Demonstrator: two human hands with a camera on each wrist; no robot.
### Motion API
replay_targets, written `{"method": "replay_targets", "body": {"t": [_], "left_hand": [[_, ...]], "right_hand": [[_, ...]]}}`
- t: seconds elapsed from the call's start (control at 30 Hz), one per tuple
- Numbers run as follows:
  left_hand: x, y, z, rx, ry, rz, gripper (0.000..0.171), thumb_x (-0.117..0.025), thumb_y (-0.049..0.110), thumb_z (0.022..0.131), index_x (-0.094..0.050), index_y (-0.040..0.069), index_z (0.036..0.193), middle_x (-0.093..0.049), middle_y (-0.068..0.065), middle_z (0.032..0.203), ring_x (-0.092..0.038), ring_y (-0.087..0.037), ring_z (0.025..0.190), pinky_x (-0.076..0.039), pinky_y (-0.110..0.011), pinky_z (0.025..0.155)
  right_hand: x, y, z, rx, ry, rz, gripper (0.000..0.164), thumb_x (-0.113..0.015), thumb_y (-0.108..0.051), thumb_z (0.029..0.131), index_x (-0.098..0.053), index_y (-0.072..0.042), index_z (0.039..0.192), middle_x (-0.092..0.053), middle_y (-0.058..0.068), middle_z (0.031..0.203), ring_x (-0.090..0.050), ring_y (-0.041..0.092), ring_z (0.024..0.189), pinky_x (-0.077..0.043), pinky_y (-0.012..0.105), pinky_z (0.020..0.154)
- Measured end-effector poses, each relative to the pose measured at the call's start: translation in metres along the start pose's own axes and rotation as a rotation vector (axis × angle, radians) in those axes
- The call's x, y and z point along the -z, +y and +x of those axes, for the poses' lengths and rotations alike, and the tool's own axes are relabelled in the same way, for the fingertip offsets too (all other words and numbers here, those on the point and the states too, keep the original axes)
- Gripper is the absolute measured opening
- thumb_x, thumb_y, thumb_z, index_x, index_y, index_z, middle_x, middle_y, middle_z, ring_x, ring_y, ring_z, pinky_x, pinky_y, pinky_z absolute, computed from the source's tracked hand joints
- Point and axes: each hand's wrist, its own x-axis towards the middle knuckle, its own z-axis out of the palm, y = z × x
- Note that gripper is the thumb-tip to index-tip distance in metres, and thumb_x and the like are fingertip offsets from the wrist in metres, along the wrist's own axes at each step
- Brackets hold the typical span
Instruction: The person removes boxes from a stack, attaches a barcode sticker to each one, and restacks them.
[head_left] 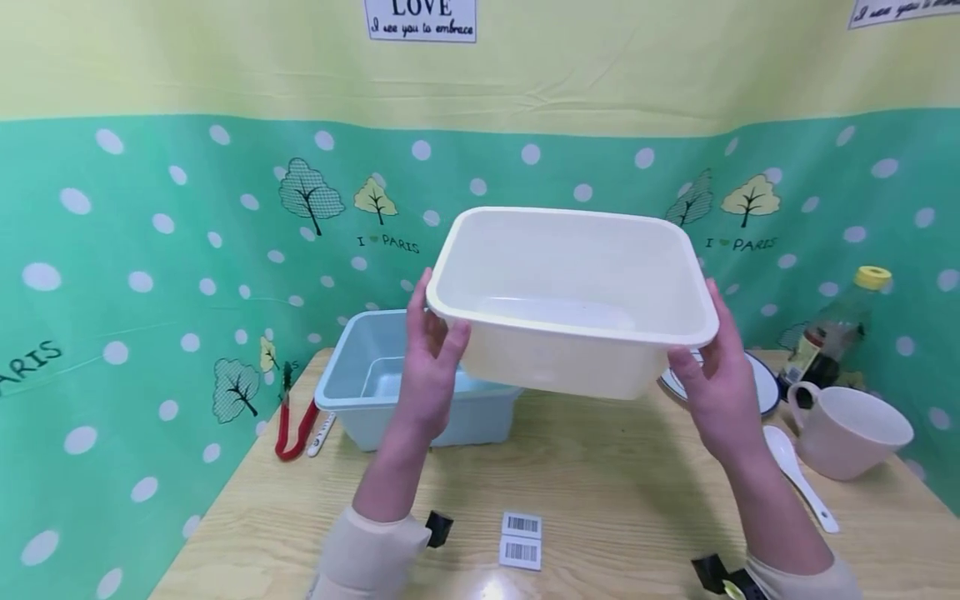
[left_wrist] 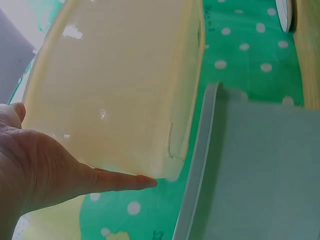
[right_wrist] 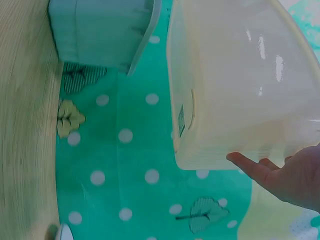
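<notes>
A white rectangular plastic bin (head_left: 555, 354) is held up above the table, its open top tilted toward me. My left hand (head_left: 435, 367) grips its left end, thumb at the front rim corner and fingers along the side. At the right end my right hand (head_left: 712, 383) grips it the same way. Both wrist views show the bin's smooth outer wall, with the left hand (left_wrist: 65, 170) and right hand (right_wrist: 295, 175) against it. Behind my left hand a light blue bin (head_left: 472, 417) stands on the table, partly hidden by that hand and the white bin.
Red-handled tongs (head_left: 283, 433) and a white handle (head_left: 321, 435) lie left of the blue bin. On the right are a plate (head_left: 763, 387), a bottle (head_left: 832, 333), a white mug (head_left: 855, 429) and a white spoon (head_left: 802, 479). Barcode labels (head_left: 521, 540) lie at the front. A dotted curtain (head_left: 187, 292) hangs behind.
</notes>
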Motion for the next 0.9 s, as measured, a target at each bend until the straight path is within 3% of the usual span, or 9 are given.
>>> {"method": "replay_targets", "body": {"t": [0.2, 0.5, 0.7, 0.9], "left_hand": [[-0.025, -0.01, 0.001, 0.022, -0.022, -0.006, 0.072, -0.057, 0.022, 0.102, -0.017, 0.031, 0.161, -0.036, -0.01, 0.158, -0.043, -0.034, 0.136, -0.046, -0.052, 0.103], [-0.058, -0.023, -0.001, 0.052, -0.047, -0.024, 0.072, -0.062, 0.031, 0.101, -0.02, 0.034, 0.16, -0.035, -0.007, 0.16, -0.036, -0.033, 0.143, -0.043, -0.051, 0.106], [-0.072, -0.031, -0.004, 0.082, -0.071, -0.017, 0.072, -0.062, 0.032, 0.101, -0.02, 0.032, 0.159, -0.037, -0.007, 0.158, -0.036, -0.03, 0.143, -0.043, -0.052, 0.106], [-0.081, -0.039, -0.008, 0.174, -0.069, 0.04, 0.071, -0.062, 0.032, 0.1, -0.02, 0.036, 0.158, -0.034, 0.003, 0.16, -0.033, -0.025, 0.145, -0.041, -0.053, 0.107]], "right_hand": [[0.027, -0.003, -0.007, -0.025, 0.023, -0.054, 0.071, -0.059, -0.017, 0.103, -0.022, -0.03, 0.161, -0.027, 0.004, 0.165, -0.025, 0.027, 0.15, -0.039, 0.013, 0.101], [0.06, 0.0, -0.017, -0.04, 0.041, 0.119, 0.072, -0.061, -0.007, 0.1, -0.026, -0.023, 0.161, -0.028, 0.008, 0.164, -0.029, 0.023, 0.147, -0.043, 0.012, 0.097], [0.075, 0.002, -0.021, -0.064, 0.049, 0.109, 0.071, -0.058, -0.002, 0.099, -0.029, -0.022, 0.16, -0.033, 0.01, 0.161, -0.037, 0.022, 0.141, -0.045, 0.013, 0.093], [0.082, 0.011, -0.024, -0.098, 0.063, 0.176, 0.068, -0.053, 0.002, 0.099, -0.029, -0.019, 0.16, -0.039, 0.012, 0.155, -0.044, 0.021, 0.132, -0.049, 0.016, 0.09]]}}
